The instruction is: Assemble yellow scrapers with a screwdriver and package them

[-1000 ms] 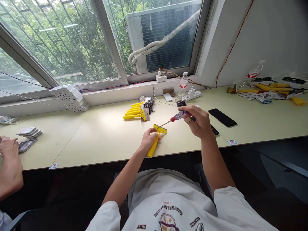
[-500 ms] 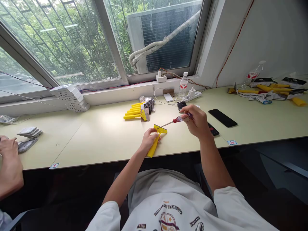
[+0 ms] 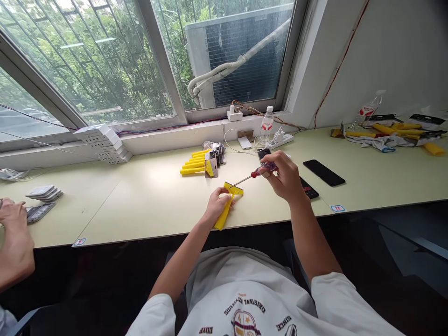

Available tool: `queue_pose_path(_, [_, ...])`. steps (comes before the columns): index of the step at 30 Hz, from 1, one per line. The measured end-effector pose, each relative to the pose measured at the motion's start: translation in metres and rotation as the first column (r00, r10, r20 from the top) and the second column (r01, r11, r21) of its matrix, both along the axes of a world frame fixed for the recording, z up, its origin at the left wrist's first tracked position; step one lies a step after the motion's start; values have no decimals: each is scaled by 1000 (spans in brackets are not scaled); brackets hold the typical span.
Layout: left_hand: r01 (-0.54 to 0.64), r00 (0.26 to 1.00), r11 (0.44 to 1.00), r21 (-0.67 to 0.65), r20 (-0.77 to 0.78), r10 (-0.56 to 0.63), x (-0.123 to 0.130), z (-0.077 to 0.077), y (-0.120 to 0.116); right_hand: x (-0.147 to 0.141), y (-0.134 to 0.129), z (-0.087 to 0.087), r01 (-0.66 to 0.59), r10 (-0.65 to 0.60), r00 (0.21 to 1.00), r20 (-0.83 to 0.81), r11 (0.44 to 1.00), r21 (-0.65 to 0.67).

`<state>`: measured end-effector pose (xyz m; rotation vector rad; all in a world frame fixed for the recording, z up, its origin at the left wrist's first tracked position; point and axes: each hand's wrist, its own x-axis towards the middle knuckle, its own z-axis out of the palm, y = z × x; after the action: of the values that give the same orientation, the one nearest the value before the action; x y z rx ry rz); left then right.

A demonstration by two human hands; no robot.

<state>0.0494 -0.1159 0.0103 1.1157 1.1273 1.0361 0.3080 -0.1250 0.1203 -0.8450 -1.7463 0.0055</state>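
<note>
R hand [image 3: 286, 178] pinches a red-and-clear screwdriver [image 3: 262, 170] btwn thumb & fingers, tip just at the head of a yellow plastic scraper [image 3: 223, 215], which L hand [image 3: 217, 205] grips near the tabletop [image 3: 140, 205] front edge. Tip could slip off the scraper head & jab L hand if pushed hard; loose pinch could drop the driver. Yellow scrapers [image 3: 192, 164] lie bunched mid-tabletop, black phone [image 3: 324, 172] to the right, power strip [image 3: 282, 139] & water bottle [image 3: 267, 126] along back edge under the window [image 3: 91, 60], AC unit [image 3: 241, 56] outside, co-worker's hand [image 3: 16, 228] at far left
</note>
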Motion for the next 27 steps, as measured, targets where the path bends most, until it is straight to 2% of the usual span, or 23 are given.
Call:
queue_pose_path(4, [2,1000,1000,7,-2,-2,-1,-2,1,0,2,0,44,-44,999,-6,999,3])
queue_pose_path(10, [12,1000,1000,28,-1,-12,0,-4,1,5,-5,3,-41,42,999,27,997,-70])
queue_pose_path(14, [9,1000,999,31,4,-10,0,-3,0,5,-6,4,-50,52,998,22,996,-80])
queue_pose_path(23, [12,1000,1000,28,4,-12,-1,-6,2,7,-3,2,30,-28,998,54,999,-39])
queue_pose_path(27, [11,1000,999,33,5,-11,-1,-8,3,7,-9,5,-29,37,996,81,995,-98])
